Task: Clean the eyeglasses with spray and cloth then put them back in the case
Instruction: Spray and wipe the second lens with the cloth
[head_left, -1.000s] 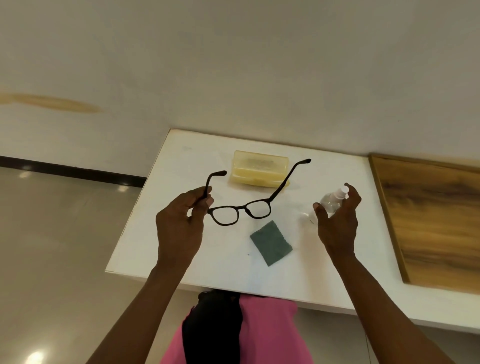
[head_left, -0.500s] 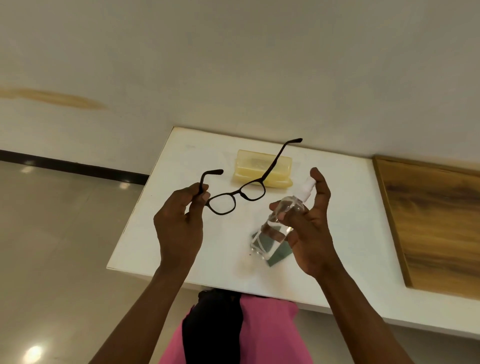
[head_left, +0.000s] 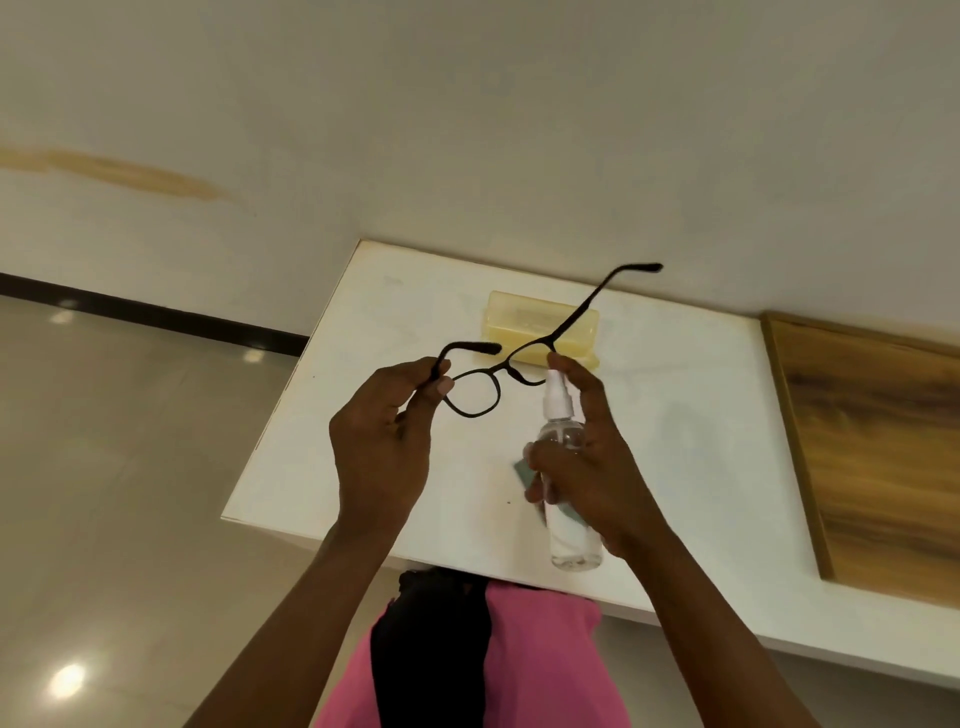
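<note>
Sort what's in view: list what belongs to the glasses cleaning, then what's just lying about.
For the job: eyeglasses, spray bottle, grey cloth, yellow case, left hand, right hand.
Just there: white table, wooden board.

Left hand (head_left: 382, 447) pinches black eyeglasses (head_left: 475, 387) by one temple; right hand (head_left: 592, 462) grips clear spray bottle (head_left: 563, 441), index finger on nozzle. Yellow case (head_left: 524, 319) on white desk (head_left: 675, 415) behind.
</note>
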